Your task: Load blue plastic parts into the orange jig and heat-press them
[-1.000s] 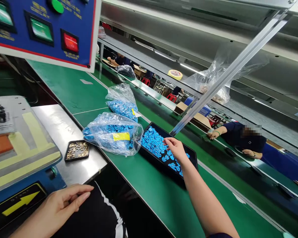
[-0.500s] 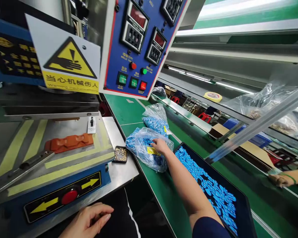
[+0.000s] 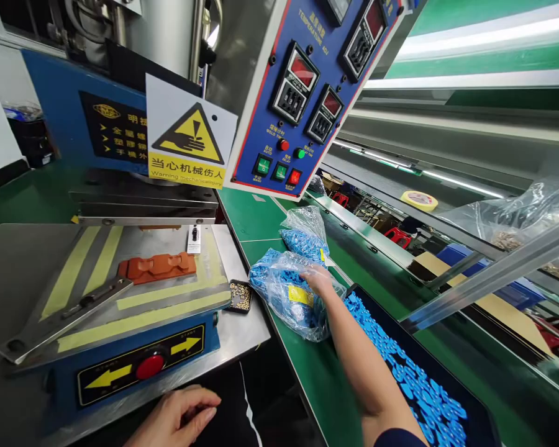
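Note:
My right hand point(image 3: 317, 279) reaches into the mouth of a clear plastic bag point(image 3: 286, 301) full of small blue plastic parts. Its fingertips are hidden among the parts and the plastic, so I cannot see what they grip. My left hand point(image 3: 179, 415) hovers low, in front of the press's red button point(image 3: 149, 366). Its fingers are loosely curled, a gap shows between thumb and index finger, and nothing is seen in it. On the press bed an orange-brown fixture block point(image 3: 158, 267) lies beside a metal bar point(image 3: 74, 313). A small black tray point(image 3: 240, 297) holds tiny brass-coloured pieces.
The blue control panel point(image 3: 302, 105) and a warning sign point(image 3: 189, 130) hang above the bed. Behind the near bag stands another bag of blue parts point(image 3: 305, 236). A black tray point(image 3: 482, 413) of loose blue parts is right of my forearm. A slanted clear bar point(image 3: 447, 298) crosses the right side.
The view has shifted, so the press and bags sit farther right in it. My right hand has gone deeper into the bag. A co-worker's hand at the right is out of view.

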### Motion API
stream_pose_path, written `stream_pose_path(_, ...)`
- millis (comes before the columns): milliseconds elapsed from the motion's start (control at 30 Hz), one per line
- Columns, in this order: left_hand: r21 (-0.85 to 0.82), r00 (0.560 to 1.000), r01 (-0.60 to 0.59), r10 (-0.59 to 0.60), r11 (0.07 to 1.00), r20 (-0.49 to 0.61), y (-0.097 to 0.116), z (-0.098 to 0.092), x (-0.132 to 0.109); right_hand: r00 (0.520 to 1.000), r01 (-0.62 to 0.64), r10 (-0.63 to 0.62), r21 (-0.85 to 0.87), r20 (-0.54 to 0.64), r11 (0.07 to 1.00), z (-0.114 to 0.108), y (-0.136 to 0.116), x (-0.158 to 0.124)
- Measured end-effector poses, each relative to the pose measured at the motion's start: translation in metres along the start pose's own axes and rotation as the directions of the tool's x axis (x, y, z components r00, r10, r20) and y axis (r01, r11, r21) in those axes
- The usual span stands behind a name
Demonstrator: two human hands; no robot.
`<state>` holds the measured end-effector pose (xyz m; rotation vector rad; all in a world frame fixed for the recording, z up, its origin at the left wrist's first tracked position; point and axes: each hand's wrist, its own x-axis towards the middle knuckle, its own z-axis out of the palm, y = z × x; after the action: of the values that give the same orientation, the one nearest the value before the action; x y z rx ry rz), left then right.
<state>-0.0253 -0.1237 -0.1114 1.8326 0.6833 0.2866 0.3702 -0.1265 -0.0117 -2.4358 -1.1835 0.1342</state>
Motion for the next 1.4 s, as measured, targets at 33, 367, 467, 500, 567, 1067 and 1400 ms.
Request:
stream_pose_path(33, 0.006, 1.000, -0.012, 0.012, 1.000, 0.004, 0.003, -0.002, 0.001, 1.000, -0.009, 0.010, 0.089, -0.006, 0.996, -0.003, -0.002, -0.007)
stream_pose_path(367, -0.007, 0.850, -0.328, 0.292, 0.945, -0.439, 0.067, -0.020, 0.030, 0.894, -0.183, -0.252, 0.815, 0.371, 0.550, 0.014, -0.104, -0.109)
stream_pose_path(467, 0.028, 0.736, -0.441, 0.379, 0.897, -0.561, 0.078, -0.031, 0.037, 0.800, -0.221, -0.402, 0.841, 0.446, 0.494, 0.031, -0.140, -0.129)
stream_pose_path(500, 0.054, 0.698, -0.469, 0.408, 0.881, -0.589, 0.078, -0.035, 0.038, 0.776, -0.227, -0.445, 0.857, 0.447, 0.463, 0.036, -0.150, -0.134)
stream_pose_path(567, 0.114, 0.627, -0.502, 0.451, 0.857, -0.635, 0.075, -0.044, 0.037, 0.746, -0.240, -0.506, 0.883, 0.433, 0.402, 0.045, -0.166, -0.141)
stream_pose_path(1067, 0.041, 0.778, -0.192, 0.177, 0.981, -0.603, 0.052, -0.173, 0.026, 0.653, -0.542, -0.468, 0.799, 0.595, 0.259, 0.066, -0.171, -0.146)
stream_pose_path(1400, 0.547, 0.879, 0.025, 0.242, 0.837, -0.411, 0.050, -0.233, 0.088, 0.702, -0.414, -0.445, 0.827, 0.556, 0.381, 0.060, -0.153, -0.156)
